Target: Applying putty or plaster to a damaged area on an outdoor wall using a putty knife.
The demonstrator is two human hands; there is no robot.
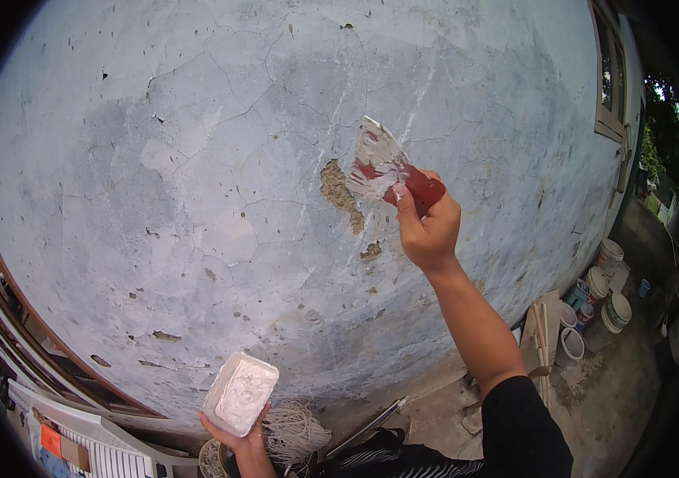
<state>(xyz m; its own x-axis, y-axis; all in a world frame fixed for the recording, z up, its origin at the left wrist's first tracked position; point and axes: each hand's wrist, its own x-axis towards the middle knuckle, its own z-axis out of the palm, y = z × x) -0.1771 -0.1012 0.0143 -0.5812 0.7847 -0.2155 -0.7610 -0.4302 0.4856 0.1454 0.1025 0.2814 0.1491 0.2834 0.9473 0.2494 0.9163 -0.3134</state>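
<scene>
Up against the cracked grey wall (196, 159), the right hand (429, 231) is curled tight round the red handle of a putty knife (383, 169). Its wide metal blade is smeared white with filler and lies just right of a brown gouge (339, 191) in the wall, where the plaster has broken away. Low under that gouge, the left hand (242, 434) cups a white rectangular tub (241, 392) from beneath, full of pale, lumpy filler.

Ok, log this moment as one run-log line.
right hand: holds putty knife, blade at wall hole | left hand: holds filler tub | wall: cracked, patchy
</scene>
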